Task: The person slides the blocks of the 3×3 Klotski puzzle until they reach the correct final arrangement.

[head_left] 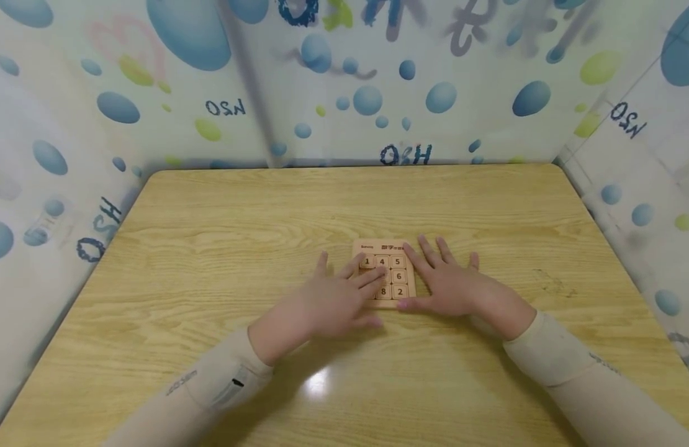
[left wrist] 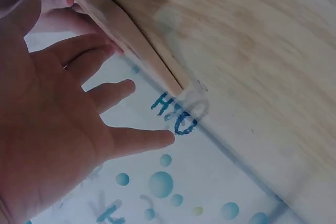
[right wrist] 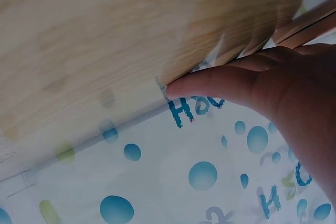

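A square wooden number sliding puzzle [head_left: 373,246] lies flat on the table, with tiles 1, 4, 5, 6, 8 and 2 readable. Across its left part reaches my left hand [head_left: 336,302], fingers spread and fairly straight over the tiles, covering some of them. The thumb of that hand is off the board's lower edge. My right hand [head_left: 453,288] spans the puzzle's right side, its index finger by the upper corner and its thumb by the lower one. In the left wrist view the board's edge [left wrist: 128,32] shows beyond the fingertips; the right wrist view shows only part of it.
The wood-grain table [head_left: 238,217] has rounded far corners. A white wall covering [head_left: 333,130] with blue and green drops and H2O lettering stands behind it and at both sides. Light glares off the tabletop near the left forearm.
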